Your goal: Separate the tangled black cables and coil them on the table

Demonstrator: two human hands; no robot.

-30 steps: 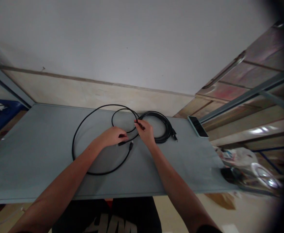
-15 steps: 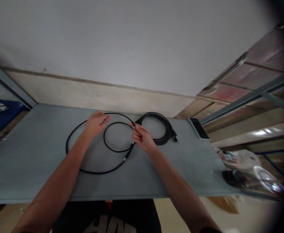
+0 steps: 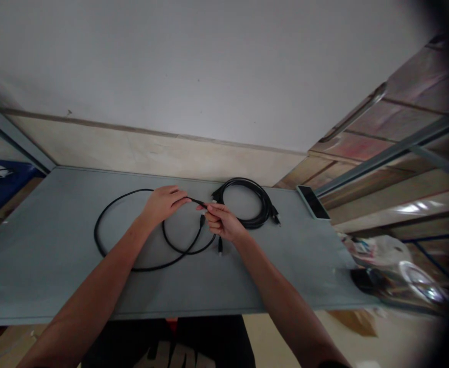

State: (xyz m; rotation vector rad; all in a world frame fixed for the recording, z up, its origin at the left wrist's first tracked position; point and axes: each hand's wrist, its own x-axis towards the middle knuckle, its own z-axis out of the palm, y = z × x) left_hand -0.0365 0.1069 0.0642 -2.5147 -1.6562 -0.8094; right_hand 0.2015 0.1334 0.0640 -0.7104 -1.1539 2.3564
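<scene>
A thin black cable (image 3: 159, 267) lies in wide loops on the grey table. My right hand (image 3: 223, 221) is closed on the cable, pinching it between thumb and fingers near the table's middle. Just to its left, my left hand (image 3: 165, 202) has its fingers closed around the same cable, and a short stretch runs between both hands. Below and left of my right hand, one connector (image 3: 202, 221) and another connector (image 3: 220, 246) hang or rest at the cable's ends. A coiled black cable (image 3: 264, 204) lies behind and right of my right hand.
A phone (image 3: 313, 202) lies at the back right of the grey table (image 3: 293, 260). A transparent container with a dark end (image 3: 365, 281) is at the right edge. A wall stands behind the table, and a blue surface (image 3: 13, 186) is at far left.
My left hand has moved right and closed on the cable beside my right hand. The cable's loops have shifted, and its two connectors have come apart from their earlier place by my right hand.
</scene>
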